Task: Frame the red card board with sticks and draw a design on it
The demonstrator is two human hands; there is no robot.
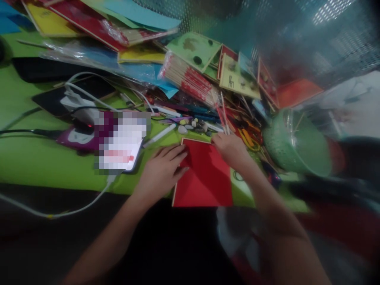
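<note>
At the near edge of the green table, red sheet lies flat, its lower edge reaching the table edge.

Left hand: palm down, fingers spread and laid flat across the sheet's left edge near the upper corner. Nothing is gripped; it only presses.

Right hand: at the sheet's upper right corner, fingers curled down onto it. Touching for certain; I cannot tell whether the corner is pinched or just pressed, as the view is blurred.

Surroundings:
- Phone just left of my left hand, white cable running off its lower end.
- Pebbles just beyond the sheet's top edge.
- Yellow scissors beside my right hand.
- Green bowl to the right, tilted.
- Stick bundle and picture cards farther back, well apart from the sheet.
</note>
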